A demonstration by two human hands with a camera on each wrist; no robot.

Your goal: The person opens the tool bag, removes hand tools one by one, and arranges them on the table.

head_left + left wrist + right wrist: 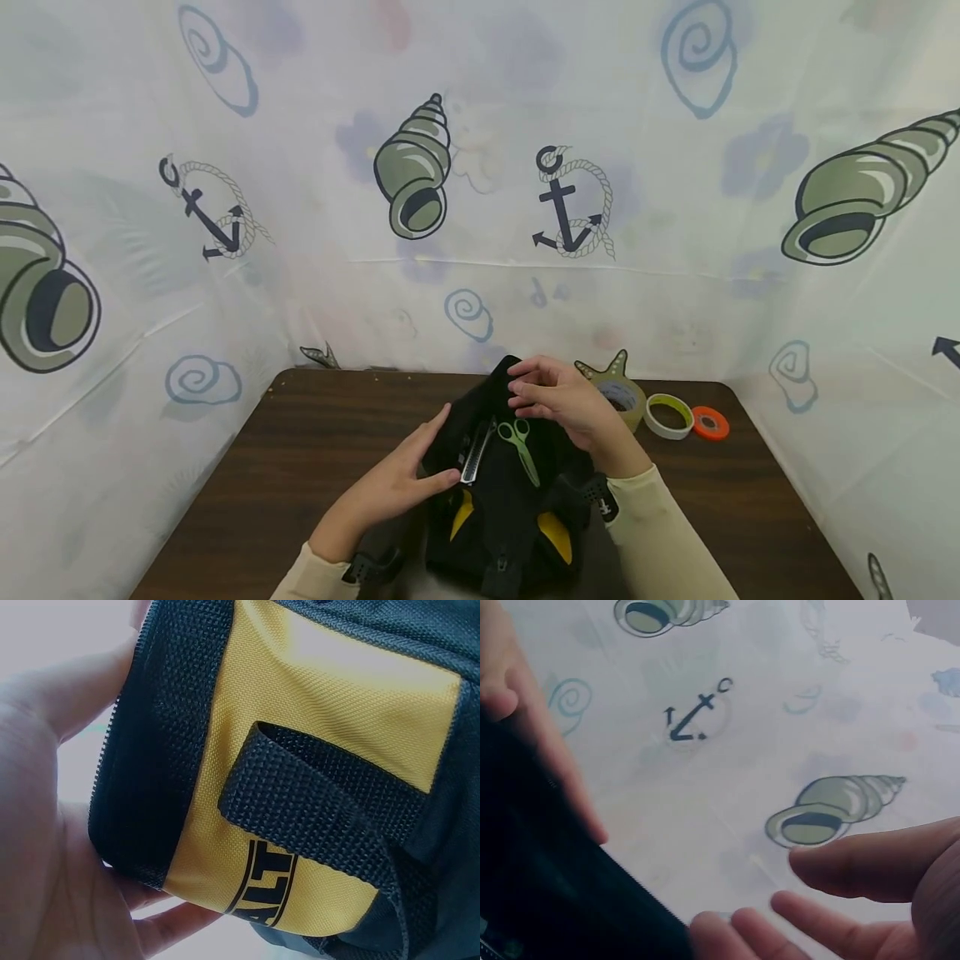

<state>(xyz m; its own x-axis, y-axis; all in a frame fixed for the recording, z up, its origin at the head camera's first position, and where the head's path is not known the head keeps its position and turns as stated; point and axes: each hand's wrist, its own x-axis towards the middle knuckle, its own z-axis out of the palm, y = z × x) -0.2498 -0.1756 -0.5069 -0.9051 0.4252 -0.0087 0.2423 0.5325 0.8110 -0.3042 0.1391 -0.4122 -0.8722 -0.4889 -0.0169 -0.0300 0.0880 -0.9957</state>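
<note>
A black tool bag [540, 562] with yellow panels stands in front of me with its zipped top unzipped. My left hand [390, 487] lies along the bag's left side, fingers extended. Up close in the left wrist view, that hand is beside the zip edge, near a yellow panel [315, 682] with a black webbing loop [300, 795]. By the far flap is my right hand [562, 400], thumb and fingers apart and loosely bent, fingertips near the zip edge, holding nothing. Green scissors [522, 450] and a box cutter [477, 454] show within the bag's outline between the hands.
To the right of the bag, a wide tan tape roll [633, 404], a white and yellow tape roll [669, 432] and an orange roll [710, 423] sit in a row on the dark wooden table [300, 433]. Printed cloth [315, 167] hangs around the table's back and sides.
</note>
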